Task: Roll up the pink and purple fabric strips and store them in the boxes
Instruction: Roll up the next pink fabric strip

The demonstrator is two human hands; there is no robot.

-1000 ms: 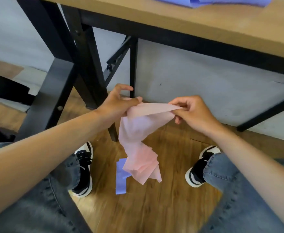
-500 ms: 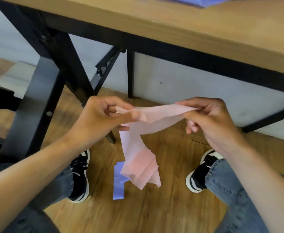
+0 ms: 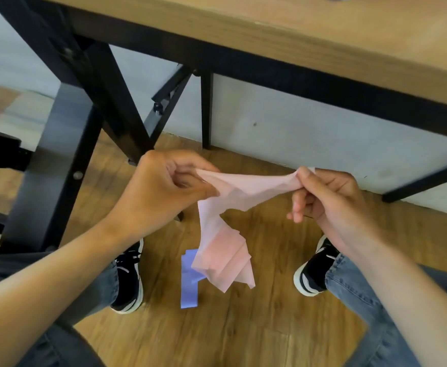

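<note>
A pink fabric strip [image 3: 225, 250] is stretched between my two hands below the table edge. My left hand [image 3: 164, 192] pinches one end of it. My right hand [image 3: 330, 200] pinches it further along, thumb and forefinger on the cloth. The rest of the strip hangs down in loose folds toward the floor. A purple fabric strip [image 3: 189, 287] lies flat on the wooden floor between my feet, partly hidden behind the hanging pink folds. No boxes are in view.
A wooden table top [image 3: 323, 41] with a black frame runs across the top. Black table legs [image 3: 58, 165] stand at the left. My two black shoes [image 3: 128, 276] rest on the wooden floor, with a pale wall behind.
My hands have moved apart, drawing the pink strip's top part out longer between them. The view has tipped down, and the purple cloth on the table top has left the frame.
</note>
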